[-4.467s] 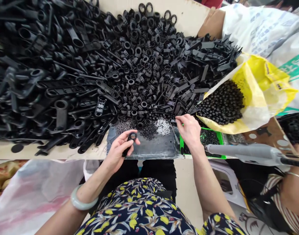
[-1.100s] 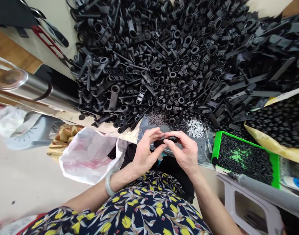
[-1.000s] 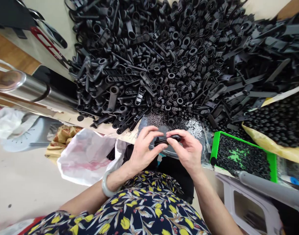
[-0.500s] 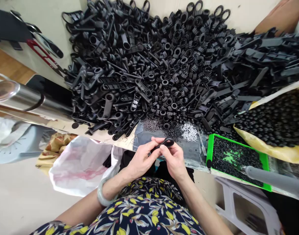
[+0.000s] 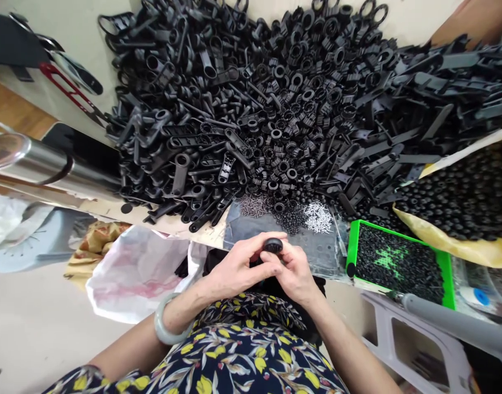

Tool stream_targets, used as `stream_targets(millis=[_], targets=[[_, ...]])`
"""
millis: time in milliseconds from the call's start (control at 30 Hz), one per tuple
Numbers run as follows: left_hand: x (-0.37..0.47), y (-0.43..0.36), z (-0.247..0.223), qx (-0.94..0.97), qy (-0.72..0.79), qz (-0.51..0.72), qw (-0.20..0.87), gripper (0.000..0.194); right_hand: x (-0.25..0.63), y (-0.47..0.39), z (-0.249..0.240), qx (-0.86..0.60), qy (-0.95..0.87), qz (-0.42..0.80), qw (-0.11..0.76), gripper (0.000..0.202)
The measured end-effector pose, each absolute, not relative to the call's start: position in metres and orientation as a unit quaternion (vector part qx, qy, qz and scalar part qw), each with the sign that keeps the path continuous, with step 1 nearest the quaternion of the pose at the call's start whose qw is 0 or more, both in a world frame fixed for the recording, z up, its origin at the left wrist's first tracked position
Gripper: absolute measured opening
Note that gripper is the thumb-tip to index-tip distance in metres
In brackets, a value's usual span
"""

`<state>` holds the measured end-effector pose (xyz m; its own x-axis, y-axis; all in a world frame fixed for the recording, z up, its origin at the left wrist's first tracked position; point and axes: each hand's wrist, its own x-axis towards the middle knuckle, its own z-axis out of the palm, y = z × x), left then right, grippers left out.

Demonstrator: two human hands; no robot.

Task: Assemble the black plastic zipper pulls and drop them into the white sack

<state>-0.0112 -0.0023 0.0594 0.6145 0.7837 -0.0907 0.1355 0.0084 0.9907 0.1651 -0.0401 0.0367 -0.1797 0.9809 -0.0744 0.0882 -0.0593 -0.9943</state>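
Observation:
Between both hands, just over the table's near edge, is a black plastic part (image 5: 272, 245) whose rounded end faces up at me. My left hand (image 5: 244, 262) is closed on it from the left, thumb laid across the near side. My right hand (image 5: 295, 271) grips it from the right, fingers bent round it. The rest of the part is hidden by the fingers. Just beyond the hands lie small heaps of white pins (image 5: 317, 217), tiny black pieces (image 5: 290, 218) and brownish small bits (image 5: 254, 206) on a grey mat (image 5: 244, 227).
A large pile of black plastic parts (image 5: 218, 109) covers the table. On the right are a green tray (image 5: 448, 279) of small black pieces, a yellow-edged bag (image 5: 456, 243) of black beads and a grey tube (image 5: 448, 312). A steel flask (image 5: 45, 164) and white bag (image 5: 127, 284) are left.
The black part has been turned from lying slanted to end-up between my fingers. My left hand has shifted slightly, its thumb now crossing toward the right hand.

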Motion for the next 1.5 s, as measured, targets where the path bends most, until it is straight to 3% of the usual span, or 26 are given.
stream_targets(millis=[133, 300, 367, 500, 733, 900, 967, 1067, 1233, 1367, 1500], targets=[[-0.002, 0.001, 0.051, 0.606, 0.394, 0.239, 0.648, 0.048, 0.159, -0.034, 0.024, -0.490, -0.472, 0.579, 0.449, 0.031], [-0.003, -0.002, 0.032, 0.525, 0.405, 0.349, 0.662, 0.079, 0.161, -0.022, 0.015, -0.491, -0.369, 0.631, 0.475, 0.032], [-0.005, -0.005, 0.028, 0.494, 0.430, 0.374, 0.657, 0.071, 0.166, -0.018, 0.017, -0.506, -0.392, 0.603, 0.477, 0.030], [-0.008, -0.010, 0.032, 0.516, 0.416, 0.291, 0.691, 0.031, 0.171, -0.015, 0.022, -0.518, -0.421, 0.585, 0.461, 0.029], [-0.008, -0.021, 0.029, 0.519, 0.445, 0.336, 0.648, 0.028, 0.149, -0.040, 0.023, -0.478, -0.406, 0.633, 0.453, 0.037], [-0.016, -0.020, 0.012, 0.591, 0.421, 0.335, 0.601, 0.026, 0.159, -0.047, 0.022, -0.504, -0.547, 0.489, 0.456, 0.030], [-0.024, -0.015, 0.010, 0.582, 0.401, 0.358, 0.610, 0.039, 0.172, -0.041, 0.021, -0.507, -0.650, 0.361, 0.435, 0.033], [-0.037, -0.008, 0.009, 0.529, 0.443, 0.434, 0.579, 0.051, 0.184, -0.027, 0.016, -0.523, -0.756, 0.179, 0.351, 0.033], [-0.032, -0.005, 0.012, 0.659, 0.472, 0.420, 0.408, 0.030, 0.183, -0.008, 0.001, -0.520, -0.834, 0.084, 0.165, 0.034], [-0.007, -0.003, 0.006, 0.794, 0.415, 0.359, 0.261, 0.033, 0.210, -0.016, 0.010, -0.548, -0.814, 0.039, 0.186, 0.047], [0.012, 0.004, -0.010, 0.870, 0.376, 0.266, 0.177, 0.023, 0.266, -0.029, 0.024, -0.645, -0.724, 0.027, 0.245, 0.023]])
